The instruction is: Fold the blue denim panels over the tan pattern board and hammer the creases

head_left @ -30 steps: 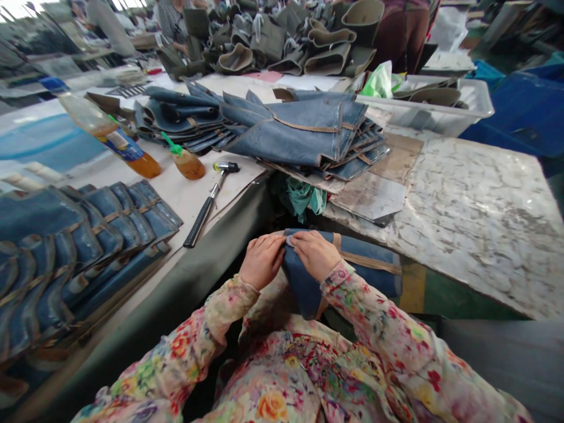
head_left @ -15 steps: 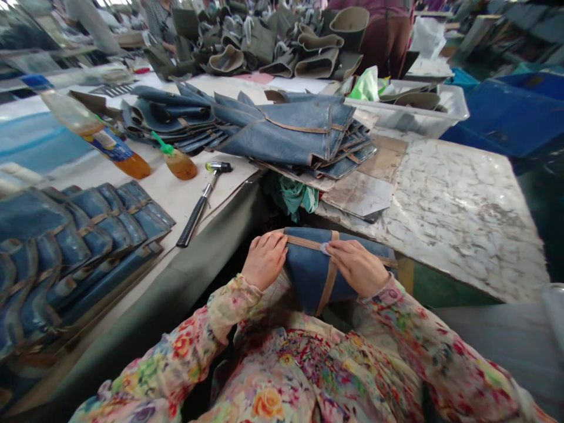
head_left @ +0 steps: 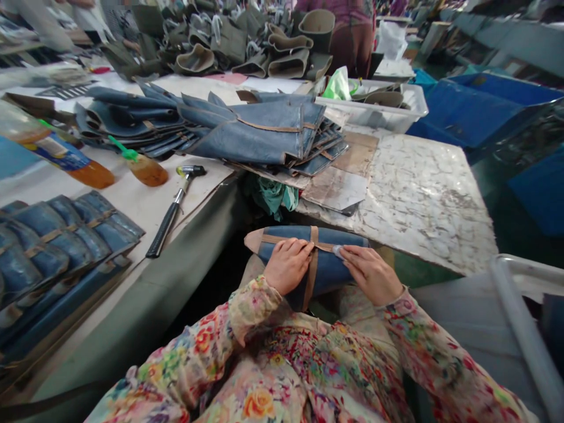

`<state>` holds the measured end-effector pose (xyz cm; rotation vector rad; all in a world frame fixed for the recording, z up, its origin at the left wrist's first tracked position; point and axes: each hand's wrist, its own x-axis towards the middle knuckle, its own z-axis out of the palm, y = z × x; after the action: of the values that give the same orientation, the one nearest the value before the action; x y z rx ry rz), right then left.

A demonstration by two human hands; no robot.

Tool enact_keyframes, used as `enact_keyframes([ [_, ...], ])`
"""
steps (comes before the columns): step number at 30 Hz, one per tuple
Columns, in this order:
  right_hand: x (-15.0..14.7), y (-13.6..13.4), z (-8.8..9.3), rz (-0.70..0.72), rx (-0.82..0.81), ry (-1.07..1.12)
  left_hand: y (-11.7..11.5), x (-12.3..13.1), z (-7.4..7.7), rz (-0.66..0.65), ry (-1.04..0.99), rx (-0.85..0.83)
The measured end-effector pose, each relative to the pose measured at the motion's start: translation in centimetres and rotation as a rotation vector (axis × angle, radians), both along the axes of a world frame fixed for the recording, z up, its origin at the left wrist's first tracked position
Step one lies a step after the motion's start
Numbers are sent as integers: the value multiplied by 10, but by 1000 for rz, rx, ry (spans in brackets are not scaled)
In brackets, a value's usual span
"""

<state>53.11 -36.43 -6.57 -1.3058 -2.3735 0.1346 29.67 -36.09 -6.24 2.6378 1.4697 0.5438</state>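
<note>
A blue leather piece [head_left: 330, 276], looking like a boot shaft, lies across my lap. Tan strips [head_left: 311, 281] cross on its face, and its left end is a pale tan tip [head_left: 253, 239]. With bent fingers held together, my left hand [head_left: 288, 264] grips the piece, fingertips on the strip by the crossing. My right hand [head_left: 370, 271] pinches a small whitish object [head_left: 337, 250] against the lengthwise strip, right of the crossing. What kind of object it is, I cannot make out. The undersides of both hands are hidden.
A hammer [head_left: 174, 211], a glue bottle [head_left: 143, 167] and a larger bottle [head_left: 66, 158] lie on the left table. Blue leather pieces [head_left: 264, 129] are piled ahead; more [head_left: 83, 229] lie left. White bin [head_left: 374, 111] and blue crate [head_left: 489, 111] stand beyond the scuffed board [head_left: 432, 194].
My left hand has moved from the piece's left end to near the strip crossing. My right hand and the whitish object have slid right along the strip. The view has turned right.
</note>
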Motion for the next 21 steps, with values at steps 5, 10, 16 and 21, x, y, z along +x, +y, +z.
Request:
enact_keyframes([
  [5,28,-9,-2,-149,11,3,14,-39,11,67,-1,-30],
  [10,35,-17,-4,-236,40,-21,31,-139,34,509,102,113],
  [16,16,-20,-2,-303,103,-64,29,-221,53,896,289,-52],
  [21,-18,-16,2,-196,70,-19,39,-221,60,917,238,-191],
])
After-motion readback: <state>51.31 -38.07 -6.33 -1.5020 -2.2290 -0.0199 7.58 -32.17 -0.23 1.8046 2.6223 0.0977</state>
